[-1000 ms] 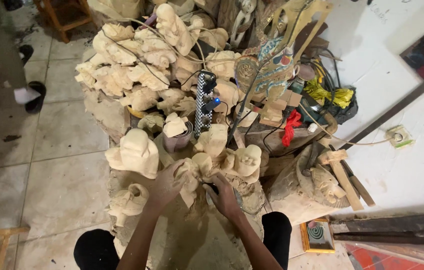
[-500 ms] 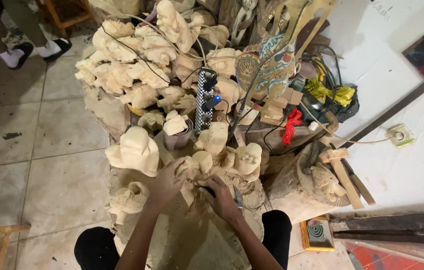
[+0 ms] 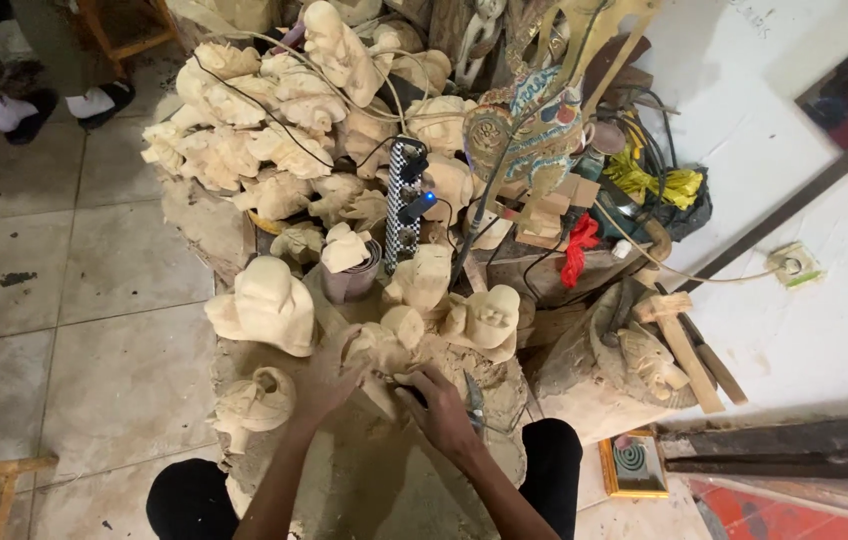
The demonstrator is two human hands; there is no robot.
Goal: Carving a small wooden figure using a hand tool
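Observation:
My left hand (image 3: 329, 378) grips a pale unfinished wooden carving (image 3: 381, 348) that rests on a dusty work block (image 3: 384, 470) between my knees. My right hand (image 3: 439, 405) is closed on a small carving tool whose tip meets the carving's lower side; the tool itself is mostly hidden by my fingers. A metal blade (image 3: 474, 398) lies just right of my right hand. Both forearms reach in from the bottom edge.
Several pale carved figures surround the block: a large one (image 3: 266, 305) at left, a head (image 3: 489, 318) at right, a heap (image 3: 274, 140) behind. A checkered power strip (image 3: 404, 205), cables, a painted puppet (image 3: 529, 120), a red cloth (image 3: 580, 248). Another person's feet (image 3: 54, 100) at top left.
My hands have stayed on the carving with small shifts. The other person's feet at top left have moved across the floor.

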